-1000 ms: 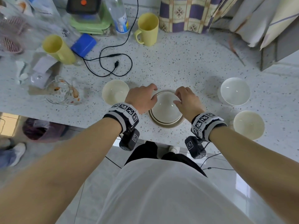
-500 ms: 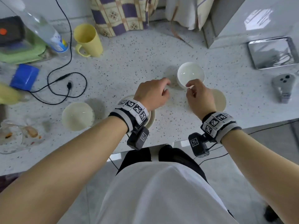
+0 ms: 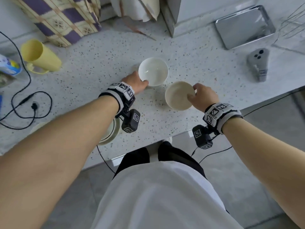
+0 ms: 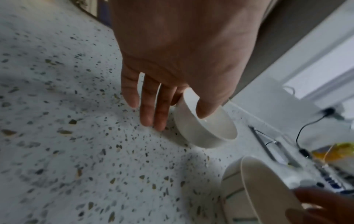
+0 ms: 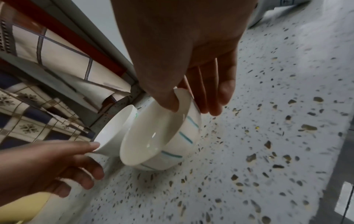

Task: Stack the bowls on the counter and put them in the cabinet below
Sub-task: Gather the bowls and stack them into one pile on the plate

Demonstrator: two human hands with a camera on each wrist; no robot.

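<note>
Left hand (image 3: 135, 81) pinches the rim of the plain white ceramic bowl (image 3: 153, 71); right hand (image 3: 203, 96) pinches the blue-striped white bowl (image 3: 179, 95), near and right.

Speckled terrazzo counter (image 3: 102, 52) spans my view. Checked purple-cream cloth (image 3: 61, 19) hangs at 11 o'clock. Steel tray (image 3: 244, 25) on white ledge at 1 o'clock. Grey tiled floor (image 3: 257, 179) below me. Soft daylight.
</note>
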